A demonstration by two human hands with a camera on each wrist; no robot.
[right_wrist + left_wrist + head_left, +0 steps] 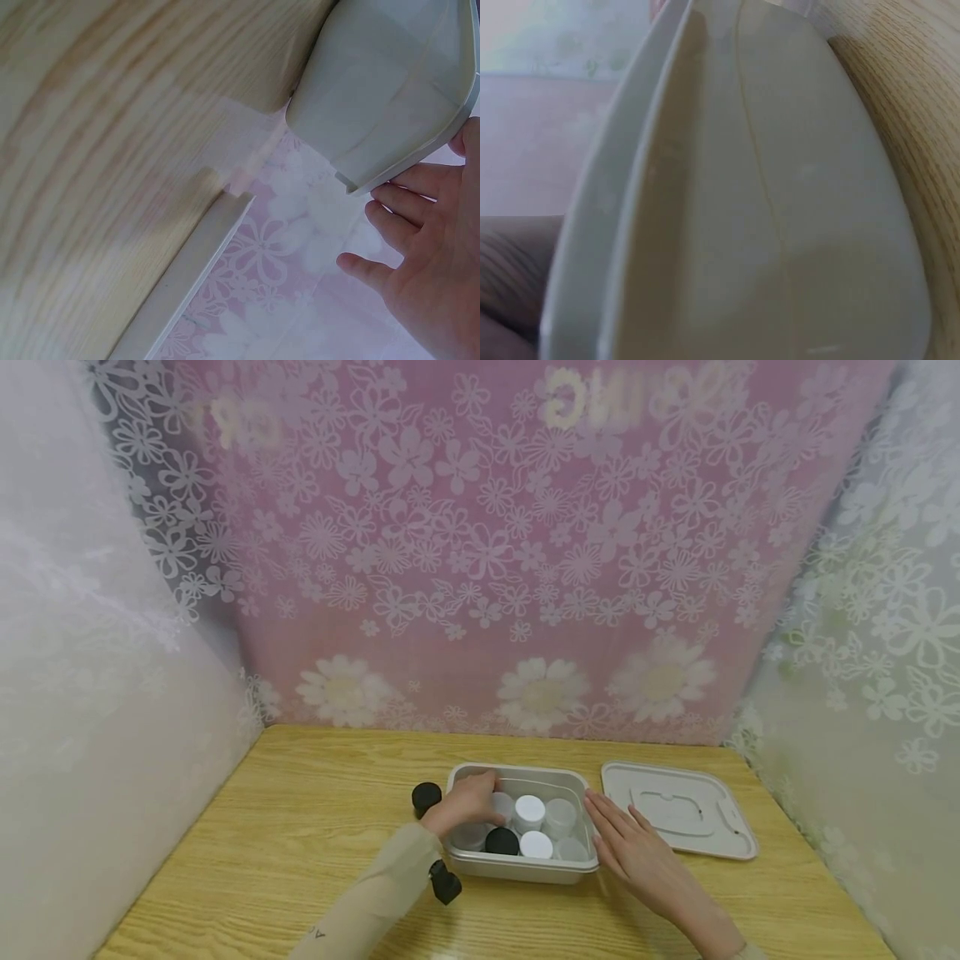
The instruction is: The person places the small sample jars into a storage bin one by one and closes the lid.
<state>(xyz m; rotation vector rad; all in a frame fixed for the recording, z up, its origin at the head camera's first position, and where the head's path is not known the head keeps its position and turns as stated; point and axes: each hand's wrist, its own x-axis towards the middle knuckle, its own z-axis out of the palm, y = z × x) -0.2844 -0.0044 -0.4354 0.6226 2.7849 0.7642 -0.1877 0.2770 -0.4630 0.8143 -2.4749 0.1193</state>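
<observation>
A pale rectangular plastic tub [517,870] holds several round jars. My left hand [468,800] reaches in over its left end, thumb and fingers curved about a translucent jar [504,808] in the back row; the palm hides that corner. White-topped jars [529,810] stand right of it, and a black-topped jar [502,841] is in the front row. My right hand [637,856] lies along the tub's right end. In the right wrist view, its straight, slightly spread fingers [409,202] touch the tub's rim. The left wrist view shows mostly the tub wall [817,187].
Just outside the tub's left end sits another black-topped jar [427,797]. A pale flat lid [720,822] lies on the wood-grain table [300,827] to the right. Flower-patterned curtains [480,568] stand behind and on both sides.
</observation>
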